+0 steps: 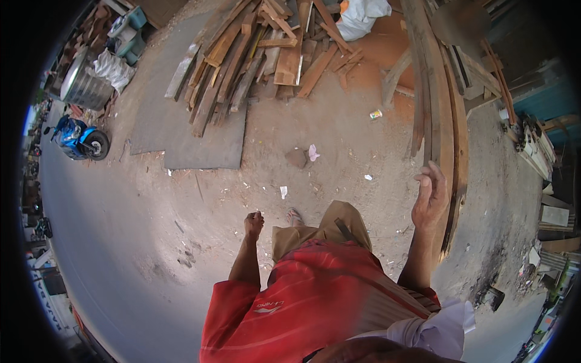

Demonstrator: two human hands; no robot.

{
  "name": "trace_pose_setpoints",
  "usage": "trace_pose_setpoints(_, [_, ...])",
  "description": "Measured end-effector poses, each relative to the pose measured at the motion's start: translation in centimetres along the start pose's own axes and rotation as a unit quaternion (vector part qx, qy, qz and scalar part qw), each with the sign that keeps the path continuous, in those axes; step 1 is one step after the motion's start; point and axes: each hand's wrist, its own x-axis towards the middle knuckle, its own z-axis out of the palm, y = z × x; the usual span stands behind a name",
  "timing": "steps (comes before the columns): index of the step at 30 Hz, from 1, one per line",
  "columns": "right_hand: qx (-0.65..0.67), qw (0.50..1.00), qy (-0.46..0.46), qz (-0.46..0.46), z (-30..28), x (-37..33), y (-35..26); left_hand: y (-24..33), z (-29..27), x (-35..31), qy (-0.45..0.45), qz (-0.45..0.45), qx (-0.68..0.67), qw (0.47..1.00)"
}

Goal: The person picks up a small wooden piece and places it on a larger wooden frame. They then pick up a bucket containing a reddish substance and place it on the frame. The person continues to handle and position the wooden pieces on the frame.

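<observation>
My left hand hangs by my left side, its fingers curled together, and nothing shows in it. My right hand is raised on the right, fingers bent, thumb apart from them. Nothing shows in its grip. Long brown wooden planks run lengthwise beside and behind that hand. Whether the fingertips touch them I cannot tell. One sandalled foot shows between my left hand and the brown trousers.
Ahead lies a heap of wooden offcuts, partly on a grey sheet. A stone and a small cup lie on the ground. At left stand a blue motorbike and a metal drum. A white sack sits behind the heap.
</observation>
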Motion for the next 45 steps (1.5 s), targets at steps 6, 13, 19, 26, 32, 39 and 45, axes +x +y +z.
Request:
trace_pose_setpoints(6, [-0.181, 0.891, -0.345, 0.233, 9.5, -7.7, 16.1, 12.2, 5.6, 10.0, -0.090, 0.090, 0.064, 0.990])
trace_pose_setpoints(13, [-0.099, 0.797, -0.161, 0.573, 12.7, -21.1, 27.4, 15.0, 8.8, 14.1, -0.098, 0.010, 0.160, 0.982])
trace_pose_setpoints(19, [-0.098, 0.786, -0.154, 0.590, 16.2, -17.8, 31.0, 20.7, 10.2, 14.3, -0.127, -0.008, 0.421, 0.898])
trace_pose_setpoints(26, [0.122, 0.762, -0.049, 0.634, 21.8, -2.6, 32.2, 31.0, 17.9, 19.0, -0.095, 0.041, 0.242, 0.965])
trace_pose_setpoints(32, [0.096, 0.785, -0.067, 0.608, 24.2, 5.9, 31.0, 35.4, 21.5, 22.2, -0.130, 0.036, 0.162, 0.977])
trace_pose_setpoints(39, [0.020, 0.713, 0.071, 0.697, 23.0, 0.5, 33.5, 41.6, 23.3, 35.6, -0.202, -0.039, 0.185, 0.961])
trace_pose_setpoints(45, [-0.194, 0.738, -0.217, 0.608, 30.0, -1.2, 26.6, 48.7, 28.0, 53.5, -0.180, 0.028, 0.196, 0.964])
